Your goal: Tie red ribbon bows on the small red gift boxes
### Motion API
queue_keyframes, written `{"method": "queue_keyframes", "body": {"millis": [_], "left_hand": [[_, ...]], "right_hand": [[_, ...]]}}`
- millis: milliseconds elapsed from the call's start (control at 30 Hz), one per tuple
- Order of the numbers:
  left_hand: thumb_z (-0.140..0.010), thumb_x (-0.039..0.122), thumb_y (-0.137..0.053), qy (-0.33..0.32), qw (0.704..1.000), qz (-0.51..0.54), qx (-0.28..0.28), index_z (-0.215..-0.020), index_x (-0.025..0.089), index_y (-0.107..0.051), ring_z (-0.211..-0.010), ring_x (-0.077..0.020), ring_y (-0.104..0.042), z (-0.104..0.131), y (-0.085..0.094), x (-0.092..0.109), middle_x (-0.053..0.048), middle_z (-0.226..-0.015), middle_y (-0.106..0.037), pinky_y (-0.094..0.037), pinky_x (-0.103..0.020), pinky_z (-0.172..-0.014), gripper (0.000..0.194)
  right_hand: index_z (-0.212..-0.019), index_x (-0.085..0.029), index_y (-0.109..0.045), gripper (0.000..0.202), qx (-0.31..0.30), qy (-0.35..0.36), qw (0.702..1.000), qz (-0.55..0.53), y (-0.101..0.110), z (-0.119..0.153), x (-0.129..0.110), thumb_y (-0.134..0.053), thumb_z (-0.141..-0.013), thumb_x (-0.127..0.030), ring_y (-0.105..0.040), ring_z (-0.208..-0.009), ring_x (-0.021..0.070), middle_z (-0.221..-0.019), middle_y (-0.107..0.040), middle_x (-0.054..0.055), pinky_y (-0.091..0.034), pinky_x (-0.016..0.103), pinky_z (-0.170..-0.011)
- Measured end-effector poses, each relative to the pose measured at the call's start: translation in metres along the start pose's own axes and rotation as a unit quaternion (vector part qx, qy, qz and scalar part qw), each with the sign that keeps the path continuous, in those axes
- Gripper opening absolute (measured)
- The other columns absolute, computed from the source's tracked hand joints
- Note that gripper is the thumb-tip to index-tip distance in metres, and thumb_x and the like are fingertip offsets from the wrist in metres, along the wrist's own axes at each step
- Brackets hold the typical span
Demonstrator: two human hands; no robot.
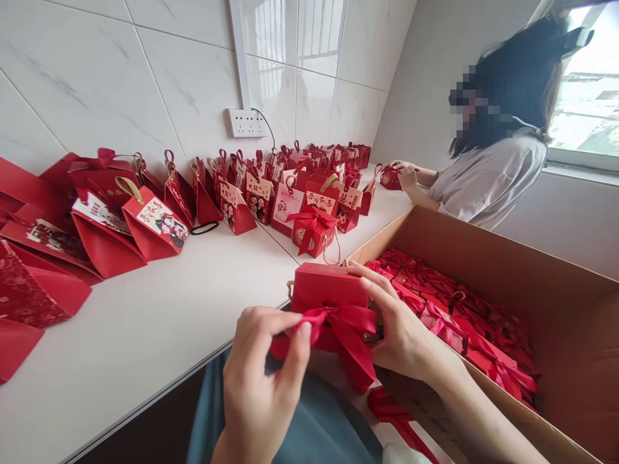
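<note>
A red gift box point(329, 283) with a rope handle is held in front of me, just off the table's edge. Across its front lies a red ribbon bow point(351, 322) with a long tail hanging down. My left hand point(268, 361) pinches the bow's left loop between thumb and forefinger. Around the box's right side wraps my right hand point(396, 322), its fingers on the top edge and its thumb low, partly hidden behind the ribbon. On the table just beyond stands another red box with a bow point(314, 231).
An open cardboard box point(488, 251) at the right holds several red bowed boxes. Rows of red gift boxes point(236, 206) stand on the white table point(217, 277) along the wall. A socket strip point(246, 122) sits behind them. A co-worker point(488, 161) handles a red box at the far end.
</note>
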State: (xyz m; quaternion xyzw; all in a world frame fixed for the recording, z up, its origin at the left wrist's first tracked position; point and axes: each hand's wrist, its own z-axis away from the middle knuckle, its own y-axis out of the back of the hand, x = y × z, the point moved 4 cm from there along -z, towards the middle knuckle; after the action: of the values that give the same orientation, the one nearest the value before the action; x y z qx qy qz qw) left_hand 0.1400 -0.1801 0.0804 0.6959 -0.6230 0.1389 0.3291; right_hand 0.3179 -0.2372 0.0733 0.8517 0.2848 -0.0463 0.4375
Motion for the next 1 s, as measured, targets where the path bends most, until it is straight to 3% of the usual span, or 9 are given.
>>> {"method": "queue_keyframes", "body": {"millis": [100, 233, 300, 400, 533, 600, 733, 900, 1000], "left_hand": [[-0.079, 0.007, -0.058, -0.065, 0.998, 0.007, -0.019, -0.086, 0.02, -0.055, -0.07, -0.0124, -0.057, 0.002, -0.001, 0.01, 0.0, -0.073, -0.059, -0.051, -0.025, -0.066, 0.015], [-0.079, 0.006, -0.055, -0.064, 0.998, 0.014, -0.015, -0.085, 0.019, -0.054, -0.069, -0.0126, -0.058, 0.002, 0.0, 0.011, 0.001, -0.071, -0.058, -0.053, -0.028, -0.07, 0.015], [-0.079, 0.005, -0.055, -0.068, 0.997, 0.018, -0.01, -0.086, 0.019, -0.054, -0.07, -0.0124, -0.058, 0.002, 0.001, 0.012, 0.001, -0.072, -0.058, -0.053, -0.029, -0.072, 0.015], [-0.077, 0.004, -0.057, -0.088, 0.996, 0.008, -0.01, -0.086, 0.018, -0.054, -0.068, -0.0127, -0.057, 0.002, 0.001, 0.016, 0.0, -0.072, -0.058, -0.052, -0.03, -0.072, 0.017], [-0.077, 0.005, -0.058, -0.103, 0.994, -0.001, -0.02, -0.085, 0.019, -0.054, -0.066, -0.0127, -0.056, 0.002, 0.0, 0.022, 0.0, -0.07, -0.058, -0.051, -0.03, -0.069, 0.016], [-0.077, 0.005, -0.058, -0.105, 0.994, 0.002, -0.023, -0.085, 0.019, -0.054, -0.067, -0.0125, -0.056, 0.002, -0.001, 0.023, 0.0, -0.07, -0.058, -0.051, -0.03, -0.069, 0.016], [-0.077, 0.005, -0.058, -0.104, 0.994, 0.013, -0.023, -0.086, 0.018, -0.055, -0.068, -0.0124, -0.056, 0.004, -0.002, 0.02, 0.0, -0.07, -0.057, -0.052, -0.031, -0.071, 0.016], [-0.078, 0.004, -0.056, -0.076, 0.996, 0.039, -0.021, -0.087, 0.019, -0.054, -0.07, -0.0123, -0.058, 0.006, -0.003, 0.016, -0.001, -0.072, -0.058, -0.054, -0.027, -0.068, 0.017], [-0.078, 0.002, -0.056, -0.063, 0.996, 0.057, -0.024, -0.088, 0.018, -0.054, -0.072, -0.0125, -0.059, 0.007, -0.002, 0.016, -0.002, -0.073, -0.059, -0.052, -0.022, -0.059, 0.019]], "right_hand": [[-0.145, -0.033, -0.023, 0.08, -0.03, -0.013, 0.999, 0.036, -0.002, 0.002, 0.0, -0.061, -0.078, -0.01, -0.037, -0.134, 0.0317, -0.143, -0.034, 0.014, -0.05, 0.045, -0.096], [-0.149, -0.024, 0.008, 0.103, -0.024, -0.053, 0.997, 0.048, -0.006, 0.004, 0.003, -0.065, -0.077, -0.021, -0.047, -0.126, 0.0348, -0.141, -0.039, 0.021, -0.054, 0.046, -0.088], [-0.147, -0.022, 0.015, 0.109, -0.016, -0.053, 0.998, 0.04, -0.007, 0.005, 0.004, -0.067, -0.076, -0.022, -0.049, -0.124, 0.0359, -0.14, -0.039, 0.023, -0.056, 0.047, -0.085], [-0.149, -0.025, 0.006, 0.103, -0.013, -0.031, 0.999, 0.026, -0.006, 0.004, 0.002, -0.067, -0.076, -0.021, -0.048, -0.125, 0.0346, -0.14, -0.039, 0.022, -0.054, 0.048, -0.088], [-0.138, -0.033, -0.032, 0.069, -0.021, 0.002, 1.0, 0.018, -0.003, 0.001, -0.003, -0.065, -0.079, -0.02, -0.044, -0.129, 0.0302, -0.14, -0.036, 0.014, -0.053, 0.042, -0.092], [-0.138, -0.03, -0.03, 0.072, -0.009, 0.002, 1.0, 0.015, -0.002, 0.001, -0.003, -0.066, -0.077, -0.019, -0.044, -0.129, 0.0307, -0.138, -0.038, 0.016, -0.051, 0.044, -0.095], [-0.146, -0.022, -0.009, 0.093, 0.004, -0.017, 1.0, 0.013, -0.003, 0.002, -0.001, -0.067, -0.073, -0.019, -0.048, -0.124, 0.0336, -0.134, -0.044, 0.02, -0.051, 0.048, -0.093], [-0.141, -0.026, -0.023, 0.081, -0.003, 0.004, 1.0, 0.004, -0.004, -0.001, -0.005, -0.068, -0.073, -0.02, -0.049, -0.124, 0.0321, -0.132, -0.045, 0.018, -0.051, 0.046, -0.093], [-0.144, -0.022, -0.014, 0.091, 0.007, -0.015, 1.0, -0.016, -0.004, -0.001, -0.004, -0.071, -0.072, -0.022, -0.048, -0.124, 0.0335, -0.134, -0.044, 0.02, -0.051, 0.046, -0.094]]}}
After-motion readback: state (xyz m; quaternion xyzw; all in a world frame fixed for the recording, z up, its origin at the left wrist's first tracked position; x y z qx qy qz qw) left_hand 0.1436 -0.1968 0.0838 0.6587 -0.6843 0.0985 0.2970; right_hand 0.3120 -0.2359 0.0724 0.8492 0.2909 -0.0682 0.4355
